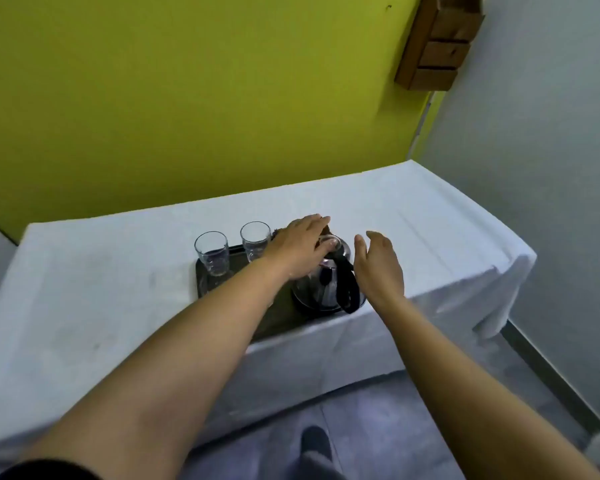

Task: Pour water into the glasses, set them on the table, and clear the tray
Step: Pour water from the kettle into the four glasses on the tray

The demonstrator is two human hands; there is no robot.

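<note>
A dark tray [202, 279] lies on the white-clothed table [94, 306]. Two clear glasses stand at its far side: the left glass [212, 252] and the right glass [255, 240]. A shiny steel kettle [321, 285] with a black handle [347, 289] sits on the tray's right part. My left hand [300, 245] rests over the kettle's top, fingers spread across the lid, which it mostly hides. My right hand [378, 265] hovers open just right of the handle, not touching it.
The table stands against a yellow-green wall, with a grey wall on the right. A wooden rack [437, 43] hangs high on the wall. The tablecloth drapes over the front edge [326, 344]. My shoe [314, 441] is on the grey floor below.
</note>
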